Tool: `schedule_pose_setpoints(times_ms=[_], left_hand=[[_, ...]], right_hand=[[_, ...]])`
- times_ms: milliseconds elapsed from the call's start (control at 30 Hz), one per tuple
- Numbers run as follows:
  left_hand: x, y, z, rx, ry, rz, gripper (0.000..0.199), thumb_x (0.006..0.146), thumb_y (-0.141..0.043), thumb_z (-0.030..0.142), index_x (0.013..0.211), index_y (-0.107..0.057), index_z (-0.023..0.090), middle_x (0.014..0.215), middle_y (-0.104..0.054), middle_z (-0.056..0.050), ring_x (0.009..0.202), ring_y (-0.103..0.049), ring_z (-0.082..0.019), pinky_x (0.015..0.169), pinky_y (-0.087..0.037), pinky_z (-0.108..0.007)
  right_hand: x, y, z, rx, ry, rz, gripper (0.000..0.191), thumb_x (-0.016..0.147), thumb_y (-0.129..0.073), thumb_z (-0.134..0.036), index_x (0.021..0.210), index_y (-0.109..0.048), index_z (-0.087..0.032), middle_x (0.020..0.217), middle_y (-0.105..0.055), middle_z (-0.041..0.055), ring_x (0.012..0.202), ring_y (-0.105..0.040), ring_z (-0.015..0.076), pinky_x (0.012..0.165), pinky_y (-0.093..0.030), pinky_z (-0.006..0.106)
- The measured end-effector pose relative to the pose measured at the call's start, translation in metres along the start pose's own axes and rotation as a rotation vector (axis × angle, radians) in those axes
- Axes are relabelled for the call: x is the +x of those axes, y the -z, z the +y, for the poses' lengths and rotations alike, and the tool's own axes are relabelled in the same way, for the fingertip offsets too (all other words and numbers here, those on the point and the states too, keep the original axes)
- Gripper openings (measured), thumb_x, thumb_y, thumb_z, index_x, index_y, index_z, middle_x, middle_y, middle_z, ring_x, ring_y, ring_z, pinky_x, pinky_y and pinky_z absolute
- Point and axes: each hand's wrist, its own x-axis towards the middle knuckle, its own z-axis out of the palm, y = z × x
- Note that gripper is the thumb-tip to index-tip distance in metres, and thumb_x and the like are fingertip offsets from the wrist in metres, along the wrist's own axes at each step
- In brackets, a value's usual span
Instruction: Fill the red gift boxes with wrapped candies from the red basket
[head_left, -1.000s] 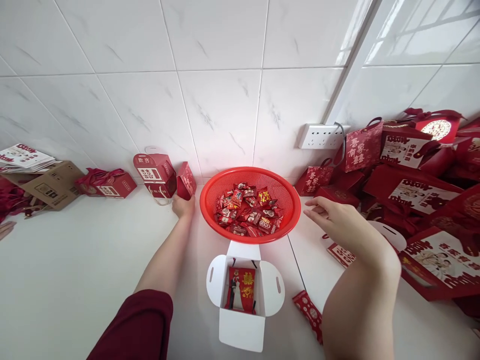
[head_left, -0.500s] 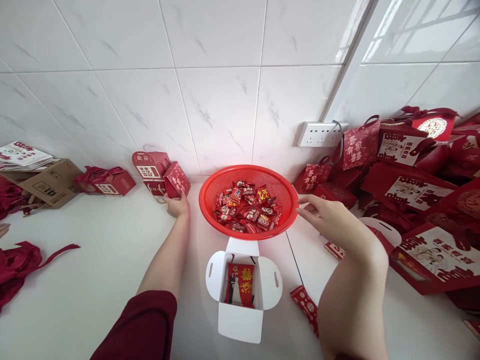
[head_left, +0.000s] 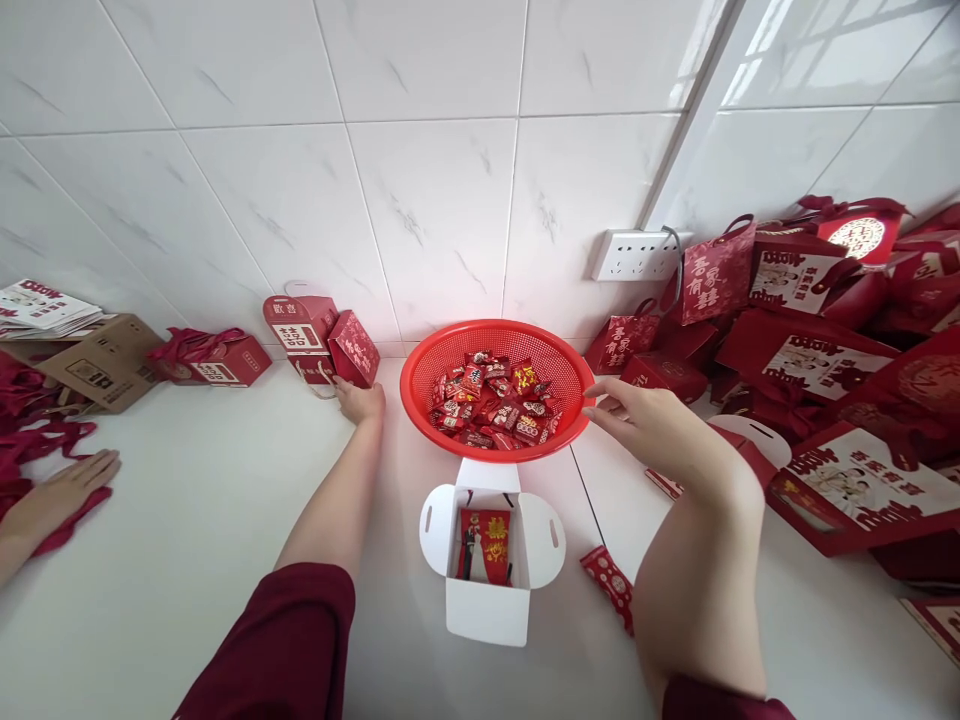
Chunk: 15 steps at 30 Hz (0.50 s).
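My left hand [head_left: 361, 402] reaches to the foot of a small red gift box [head_left: 355, 348], its fingers stretched out and touching the lower edge. Beside that box stands another red gift box [head_left: 300, 335] with a light cord handle. With thumb and fingers, my right hand [head_left: 637, 420] grips the right rim of a red plastic basket [head_left: 421, 432]. Wrapped candies [head_left: 495, 400] lie inside the basket. In front of it, a white-lined carton [head_left: 487, 612] stands with its flaps spread, holding a red packet [head_left: 485, 545] printed with a couple.
A loose red candy packet [head_left: 609, 588] lies near my right forearm. Red gift boxes [head_left: 817, 365] pile up at right, below a white power strip [head_left: 637, 256]. At left are a cardboard box [head_left: 101, 365], a red ribboned box [head_left: 214, 358] and another person's hand [head_left: 64, 500] on dark-red ribbon.
The other person's hand has come further into view at left, onto the ribbon. My left hand has shifted slightly away from the small box. My right hand stays at the basket rim.
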Motion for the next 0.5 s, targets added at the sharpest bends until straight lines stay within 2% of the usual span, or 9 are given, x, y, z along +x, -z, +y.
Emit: schedule_pose_setpoints(times_ms=[167, 300, 400, 467, 500], left_hand=[[-0.015, 0.018, -0.002, -0.209, 0.009, -0.043, 0.04, 0.095, -0.061, 0.034, 0.131, -0.055, 0.016, 0.132, -0.057, -0.012, 0.114, -0.06, -0.026, 0.095, -0.053, -0.048], [-0.036, 0.052, -0.004, -0.375, 0.02, -0.152, 0.032, 0.096, -0.061, 0.034, 0.121, -0.06, 0.014, 0.117, -0.064, -0.009, 0.097, -0.065, -0.02, 0.083, -0.058, -0.039], [-0.046, 0.104, 0.0, -0.482, 0.009, -0.193, 0.021, 0.092, -0.064, 0.031, 0.097, -0.065, 0.011, 0.084, -0.066, -0.003, 0.071, -0.063, -0.013, 0.064, -0.055, -0.027], [-0.05, 0.153, 0.004, -0.561, -0.041, -0.172, 0.018, 0.087, -0.065, 0.03, 0.081, -0.065, 0.012, 0.065, -0.06, 0.001, 0.057, -0.058, -0.01, 0.054, -0.048, -0.022], [-0.052, 0.179, 0.006, -0.6, -0.08, -0.162, 0.02, 0.087, -0.064, 0.031, 0.077, -0.065, 0.013, 0.062, -0.059, 0.002, 0.056, -0.056, -0.01, 0.053, -0.047, -0.021]], right_hand=[[-0.023, 0.001, -0.021, 0.03, 0.085, -0.026, 0.03, 0.097, -0.05, -0.041, 0.117, -0.065, -0.025, 0.095, -0.076, 0.0046, 0.093, -0.071, 0.0253, 0.079, -0.053, 0.036], [-0.05, -0.002, -0.03, 0.082, 0.21, -0.127, 0.027, 0.098, -0.049, -0.039, 0.115, -0.064, -0.025, 0.1, -0.075, 0.0036, 0.092, -0.07, 0.0223, 0.077, -0.053, 0.033], [-0.073, -0.008, -0.02, 0.096, 0.204, -0.205, 0.026, 0.098, -0.05, -0.04, 0.115, -0.064, -0.026, 0.103, -0.074, 0.0029, 0.091, -0.07, 0.0207, 0.078, -0.053, 0.033], [-0.088, -0.018, -0.007, 0.108, 0.16, -0.201, 0.027, 0.098, -0.05, -0.042, 0.115, -0.064, -0.026, 0.107, -0.073, 0.0037, 0.092, -0.069, 0.0209, 0.08, -0.053, 0.034], [-0.095, -0.025, 0.002, 0.121, 0.133, -0.178, 0.027, 0.098, -0.049, -0.042, 0.114, -0.064, -0.026, 0.109, -0.073, 0.0041, 0.093, -0.069, 0.0211, 0.08, -0.054, 0.034]])
